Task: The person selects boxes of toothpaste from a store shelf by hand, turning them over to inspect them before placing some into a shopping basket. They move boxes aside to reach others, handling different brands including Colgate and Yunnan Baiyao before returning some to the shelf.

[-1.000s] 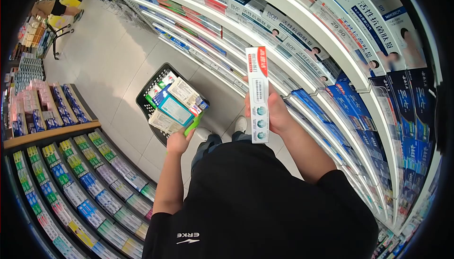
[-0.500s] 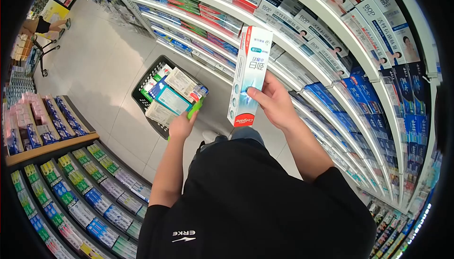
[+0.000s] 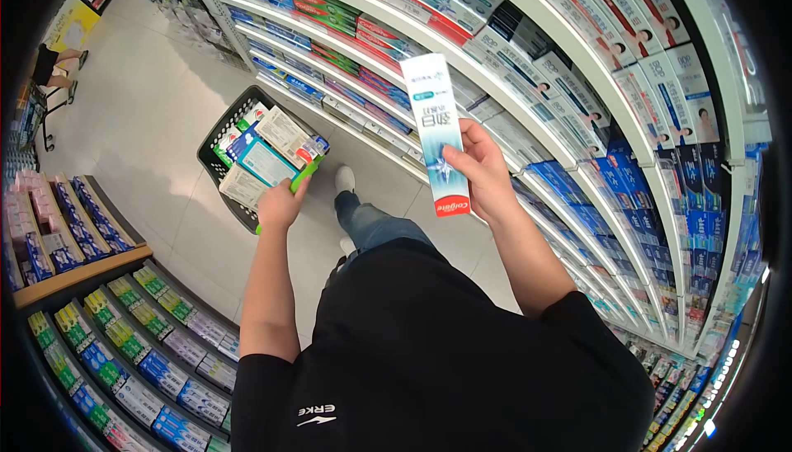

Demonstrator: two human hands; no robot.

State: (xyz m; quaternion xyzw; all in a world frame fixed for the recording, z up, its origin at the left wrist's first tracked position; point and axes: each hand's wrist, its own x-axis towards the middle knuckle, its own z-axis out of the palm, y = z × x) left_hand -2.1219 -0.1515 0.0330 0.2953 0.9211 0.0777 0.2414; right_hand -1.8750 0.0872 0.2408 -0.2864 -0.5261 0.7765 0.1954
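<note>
My right hand (image 3: 481,167) grips a Colgate toothpaste box (image 3: 431,114), white fading to blue with a red end. The box is raised in front of the shelves, its broad face turned up toward me. Lower on the left, my left hand (image 3: 281,204) is closed around the bright green handle (image 3: 307,173) of a dark shopping basket (image 3: 216,140). Inside the basket lie several packages, among them a teal-edged pack (image 3: 266,162) and a cream-coloured box (image 3: 281,133).
Curved shelves (image 3: 569,151) of boxed toothpaste line the right side and the top. A low rack of toothbrush packs (image 3: 157,361) stands at lower left, beside a wooden-edged display (image 3: 82,275). Tiled floor (image 3: 165,122) runs between them. Another person's legs (image 3: 59,72) show at far left.
The toothpaste box has turned, so its side panel no longer shows. My left hand and the basket have shifted left in view. One of my shoes has come forward.
</note>
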